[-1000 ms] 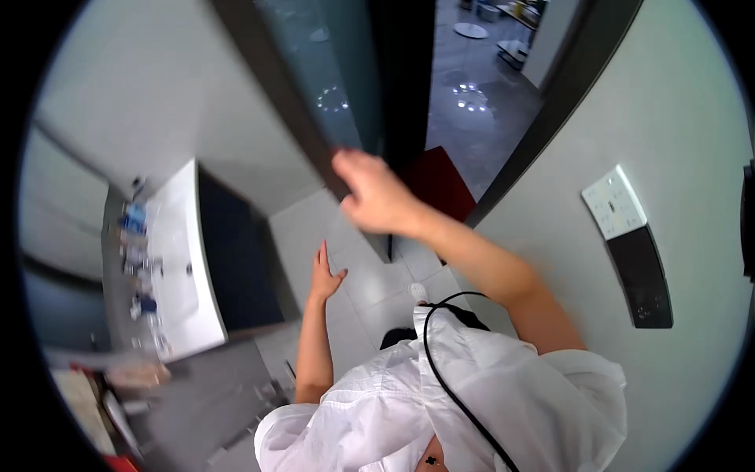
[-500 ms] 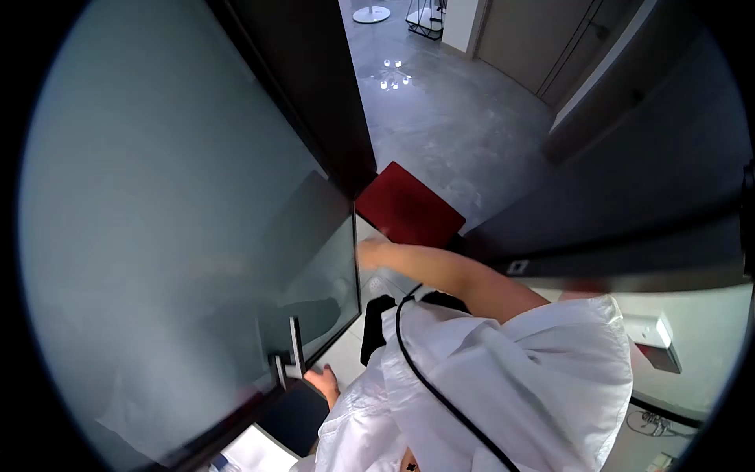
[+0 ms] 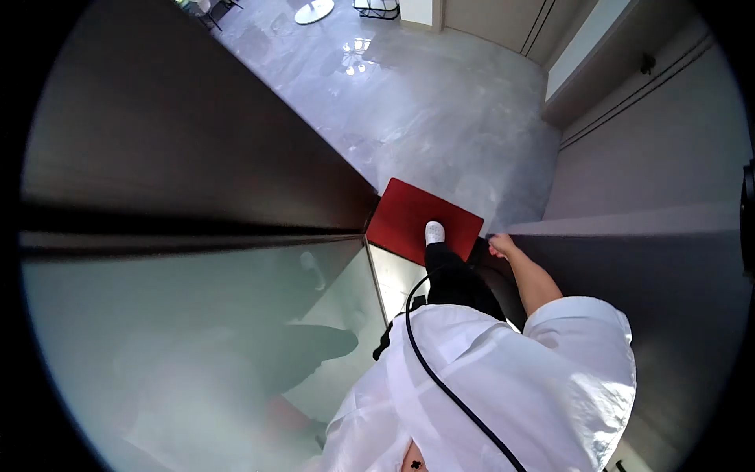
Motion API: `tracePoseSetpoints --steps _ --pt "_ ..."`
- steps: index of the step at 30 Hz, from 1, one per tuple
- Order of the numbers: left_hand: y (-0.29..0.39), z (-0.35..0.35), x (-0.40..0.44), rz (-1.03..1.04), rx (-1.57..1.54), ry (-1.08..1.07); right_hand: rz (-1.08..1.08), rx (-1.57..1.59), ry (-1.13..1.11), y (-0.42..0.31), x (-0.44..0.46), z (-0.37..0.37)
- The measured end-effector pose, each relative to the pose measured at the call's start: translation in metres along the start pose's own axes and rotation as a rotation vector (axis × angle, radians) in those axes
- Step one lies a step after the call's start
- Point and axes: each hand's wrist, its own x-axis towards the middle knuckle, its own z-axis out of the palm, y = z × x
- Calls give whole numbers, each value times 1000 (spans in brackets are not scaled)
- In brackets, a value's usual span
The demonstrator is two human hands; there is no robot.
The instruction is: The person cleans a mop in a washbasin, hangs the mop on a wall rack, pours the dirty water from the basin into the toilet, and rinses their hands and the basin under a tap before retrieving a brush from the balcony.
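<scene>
My right hand point(image 3: 499, 245) is to the right of the red mat, close to the dark door frame point(image 3: 478, 250). Its fingers look curled in; whether they touch the frame or hold anything small I cannot make out. My left hand is out of sight, below or behind my white shirt point(image 3: 472, 370). On the left stands the frosted glass door point(image 3: 197, 338). My foot in a white shoe point(image 3: 434, 233) rests on the red mat point(image 3: 401, 212) at the threshold.
Beyond the mat stretches a shiny grey floor point(image 3: 456, 118). A dark panel point(image 3: 181, 134) rises on the left, a grey wall or door point(image 3: 653, 181) on the right. Far off are a round white base point(image 3: 314, 10) and a black wire-frame stand point(image 3: 377, 9). A black cable point(image 3: 440, 385) hangs over my shirt.
I have stepped forward, and a foot is now on the mat. My right hand has moved right, away from the glass door's edge. My left hand, earlier by the door handle, has left the view.
</scene>
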Motion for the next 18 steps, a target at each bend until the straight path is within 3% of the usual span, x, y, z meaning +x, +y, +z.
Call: tracePoseSetpoints --steps 2,4,8,11,14,18 --pt "52 5 19 9 3 -45 88 -14 22 33 7 -19" --pt "98 16 36 24 -7 -79 306 13 -178 34 14 -41" --pt "199 20 76 -56 -5 -197 450 -168 -396 -57 -15 -58" --pt "256 29 92 -195 -3 -279 337 -144 -367 -134 -41 -95" --pt "301 20 107 -355 5 -363 255 104 -226 -135 -30 -93" --pt "354 13 128 -567 -19 -438 319 80 -198 -169 -17 -104"
